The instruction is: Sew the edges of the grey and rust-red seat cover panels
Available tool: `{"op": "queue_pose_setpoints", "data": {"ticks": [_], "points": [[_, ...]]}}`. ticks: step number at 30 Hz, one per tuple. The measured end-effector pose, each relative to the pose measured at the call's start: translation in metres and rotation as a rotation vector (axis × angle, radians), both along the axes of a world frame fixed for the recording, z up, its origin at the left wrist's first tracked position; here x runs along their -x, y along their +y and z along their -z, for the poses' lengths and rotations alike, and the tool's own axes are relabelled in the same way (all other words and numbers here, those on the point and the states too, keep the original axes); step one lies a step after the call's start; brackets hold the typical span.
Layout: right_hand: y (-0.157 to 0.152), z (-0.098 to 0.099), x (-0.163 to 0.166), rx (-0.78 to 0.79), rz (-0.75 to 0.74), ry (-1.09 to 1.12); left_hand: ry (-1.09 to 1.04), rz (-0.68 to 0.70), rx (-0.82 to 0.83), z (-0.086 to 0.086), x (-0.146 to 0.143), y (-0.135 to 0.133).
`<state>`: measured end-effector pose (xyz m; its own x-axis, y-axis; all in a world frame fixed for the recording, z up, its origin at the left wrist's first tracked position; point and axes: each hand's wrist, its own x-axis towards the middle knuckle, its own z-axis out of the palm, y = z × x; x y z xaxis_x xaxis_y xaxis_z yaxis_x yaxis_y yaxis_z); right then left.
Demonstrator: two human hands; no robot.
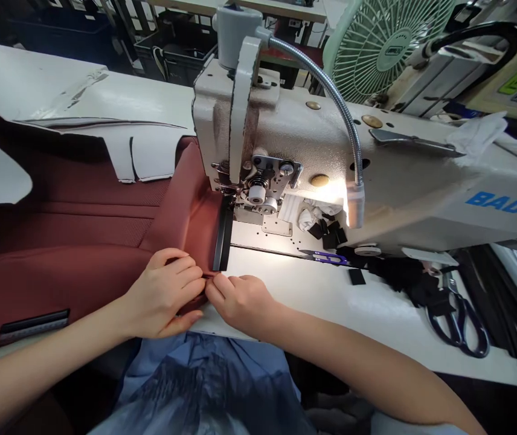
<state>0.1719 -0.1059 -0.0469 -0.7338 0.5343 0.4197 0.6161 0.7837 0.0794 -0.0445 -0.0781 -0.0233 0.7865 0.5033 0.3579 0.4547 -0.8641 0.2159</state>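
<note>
left fingers (188, 277): gripping maroon cover (95, 266) | right fingers (217, 295): pinching its edge | black strip (223, 238): reaching sewing machine (295, 133)

The maroon cover (99, 260) at left looks matt and leathery; the sewing machine (313, 136) wears pebbled paint, its lamp neck (357, 158) shiny ribbed metal.
</note>
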Motion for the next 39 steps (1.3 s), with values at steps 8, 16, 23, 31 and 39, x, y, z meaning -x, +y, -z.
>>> {"op": "queue_pose_setpoints", "data": {"ticks": [8,16,23,31,39], "points": [[-0.010,-0.007,0.001,-0.071,0.020,0.065,0.029,-0.050,0.061,-0.002,-0.008,0.004],[0.000,-0.007,0.005,-0.064,0.031,0.057,0.011,-0.049,-0.011,-0.001,-0.005,0.018],[0.025,-0.003,0.000,-0.053,0.077,-0.021,0.031,0.008,-0.175,0.003,-0.011,0.056],[0.057,-0.005,-0.017,0.080,0.109,-0.221,0.009,-0.062,-0.263,0.006,-0.025,0.088],[0.065,-0.003,-0.018,0.034,0.187,-0.232,0.032,-0.197,-0.366,0.010,-0.038,0.086]]}}
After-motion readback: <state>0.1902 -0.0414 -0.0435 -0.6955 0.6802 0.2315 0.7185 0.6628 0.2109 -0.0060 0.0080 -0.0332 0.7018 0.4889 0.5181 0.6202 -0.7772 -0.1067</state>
